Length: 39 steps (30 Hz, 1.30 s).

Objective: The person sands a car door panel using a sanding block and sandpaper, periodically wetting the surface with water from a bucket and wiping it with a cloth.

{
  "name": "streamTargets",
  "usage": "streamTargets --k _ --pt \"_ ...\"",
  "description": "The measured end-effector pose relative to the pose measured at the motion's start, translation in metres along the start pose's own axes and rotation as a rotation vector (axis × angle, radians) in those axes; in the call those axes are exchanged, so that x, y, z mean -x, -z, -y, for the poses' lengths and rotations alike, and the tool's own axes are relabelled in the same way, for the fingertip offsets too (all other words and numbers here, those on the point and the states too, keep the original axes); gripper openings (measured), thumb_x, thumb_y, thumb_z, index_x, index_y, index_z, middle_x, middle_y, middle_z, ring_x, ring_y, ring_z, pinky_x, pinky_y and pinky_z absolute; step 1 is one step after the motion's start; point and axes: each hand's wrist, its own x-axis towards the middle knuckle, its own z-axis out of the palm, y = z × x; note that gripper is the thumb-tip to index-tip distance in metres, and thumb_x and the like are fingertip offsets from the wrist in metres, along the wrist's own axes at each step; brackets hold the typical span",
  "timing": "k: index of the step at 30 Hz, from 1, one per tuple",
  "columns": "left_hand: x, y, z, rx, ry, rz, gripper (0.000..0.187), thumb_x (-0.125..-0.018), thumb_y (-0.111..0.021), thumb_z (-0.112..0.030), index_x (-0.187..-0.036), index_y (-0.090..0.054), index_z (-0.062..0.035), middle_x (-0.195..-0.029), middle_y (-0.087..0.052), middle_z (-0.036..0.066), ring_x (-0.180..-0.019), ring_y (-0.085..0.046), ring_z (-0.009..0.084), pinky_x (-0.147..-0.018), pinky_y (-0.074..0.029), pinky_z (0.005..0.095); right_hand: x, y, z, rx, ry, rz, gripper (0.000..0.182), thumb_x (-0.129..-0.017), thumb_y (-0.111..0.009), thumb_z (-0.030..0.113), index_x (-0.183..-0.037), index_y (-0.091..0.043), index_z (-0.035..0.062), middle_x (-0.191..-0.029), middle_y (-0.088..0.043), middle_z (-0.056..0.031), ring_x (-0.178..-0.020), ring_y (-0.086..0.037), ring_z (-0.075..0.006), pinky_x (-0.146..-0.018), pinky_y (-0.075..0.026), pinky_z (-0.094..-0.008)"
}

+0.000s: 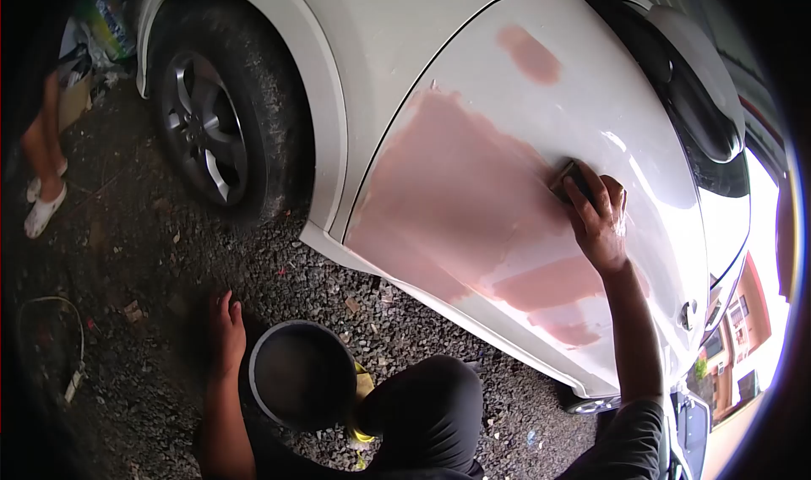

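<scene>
My right hand (pixel 601 220) grips a dark sanding block (pixel 561 184) and presses it on the white car door (pixel 583 66). Under and beside the block, a wide pinkish filler patch (pixel 456 193) covers much of the lower door. A smaller pink spot (pixel 529 54) lies higher up, and more pink patches (pixel 549 284) are nearer the rear. My left hand (pixel 226 332) is off the car, fingers stretched out, holding nothing. Just right of it stands a dark round bucket (pixel 263 345); its inside is too dark to make out.
The front wheel (pixel 207 125) is at the left of the car. Dark gravel (pixel 355 302) spreads below the sill. Another person's legs in light clogs (pixel 46 210) show at the far left. A pale cable (pixel 82 336) lies on the ground. Something yellow (pixel 363 387) sits beside my knee.
</scene>
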Motion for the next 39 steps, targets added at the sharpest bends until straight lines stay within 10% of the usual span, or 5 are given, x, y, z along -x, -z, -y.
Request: streamTargets --k 7,19,25,33,39 --pt "0.016 -0.003 -0.039 -0.188 -0.053 0.034 0.04 -0.108 -0.05 -0.03 -0.139 -0.059 -0.0053 -0.155 -0.044 0.021 -0.145 -0.041 0.0395 -0.119 -0.036 0.0496 -0.153 -0.034 0.067 -0.035 0.113 -0.092 0.039 -0.094 -0.059 0.019 -0.132 -0.066 0.0235 -0.139 -0.056 -0.0051 -0.118 -0.054 -0.0313 -0.103 -0.043 -0.0488" --pt "0.058 -0.03 -0.046 -0.092 -0.332 0.46 0.018 -0.094 -0.068 -0.025 -0.091 -0.067 -0.0073 -0.092 -0.07 0.018 -0.092 -0.068 0.0401 -0.08 -0.054 0.0488 0.042 0.041 0.033 -0.126 -0.153 0.016 0.039 -0.089 -0.074 0.016 -0.127 -0.065 0.0176 -0.14 -0.058 -0.007 -0.118 -0.056 -0.0325 -0.1 -0.046 -0.0497" --pt "0.09 -0.182 0.125 -0.814 -0.345 0.933 0.023 -0.092 -0.061 -0.02 -0.108 -0.074 -0.0105 -0.112 -0.073 0.016 -0.111 -0.068 0.0367 -0.097 -0.053 0.0521 0.031 -0.046 0.265 -1.01 0.37 0.582 0.013 -0.086 -0.07 0.019 -0.095 -0.072 0.0091 -0.09 -0.073 -0.015 -0.094 -0.073 -0.0336 -0.075 -0.061 -0.0478" --pt "0.101 -0.13 0.124 -0.965 -0.434 1.138 0.024 -0.091 -0.062 -0.017 -0.11 -0.074 -0.0121 -0.112 -0.072 0.017 -0.11 -0.067 0.0369 -0.096 -0.053 0.0518 0.055 -0.12 0.604 -0.659 0.77 1.498 0.046 -0.079 -0.081 0.022 -0.124 -0.073 0.0157 -0.111 -0.076 -0.0077 -0.096 -0.074 -0.0292 -0.083 -0.056 -0.0496" --pt "0.105 -0.033 -0.013 -0.601 -0.477 0.459 0.03 -0.091 -0.065 -0.02 -0.119 -0.069 -0.0105 -0.12 -0.066 0.018 -0.111 -0.064 0.0362 -0.097 -0.052 0.0512 0.091 -0.13 0.625 -1.098 0.502 1.29 0.049 -0.088 -0.071 0.031 -0.134 -0.068 0.0154 -0.126 -0.071 -0.0136 -0.113 -0.07 -0.0333 -0.099 -0.052 -0.0518"
